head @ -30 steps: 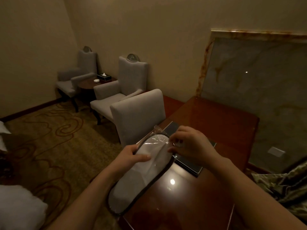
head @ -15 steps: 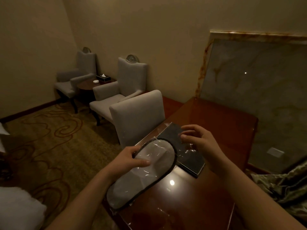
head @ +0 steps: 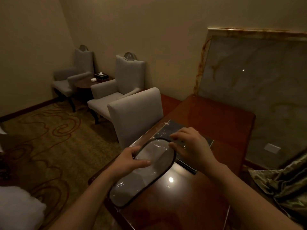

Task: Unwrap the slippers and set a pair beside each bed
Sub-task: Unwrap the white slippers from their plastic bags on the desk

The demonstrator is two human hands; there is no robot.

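Standing very early in the task, judging by this view: holding one packet of slippers [head: 146,178], wholly inside its clear film wrapper [head: 157,146], with nothing lying unwrapped and no pair showing beside the white bedding [head: 16,208] at the lower left. Gripping the packet round its middle with the left hand [head: 131,161], laying the thumb across the top and curling the fingers [head: 135,151] over the far rim. Nipping the film at the toe end between thumb and bent fingers of the right hand [head: 191,146], apparently working at an opening. Keeping the packet aslant over the near corner of the counter [head: 207,117], overhanging the edge at the heel end and hovering just above a dark flat mat [head: 172,128] at the toe end. Leaving, by this reckoning, the tearing open, the pulling out and the carrying to each bed. Showing as a long rounded oval of pale soft cloth, edged all round with dark piping. Dealing with thin, glossy film, crinkling and catching light, likely slipping under a loose grip. Working above polished reddish wood, hard and mirror-smooth.
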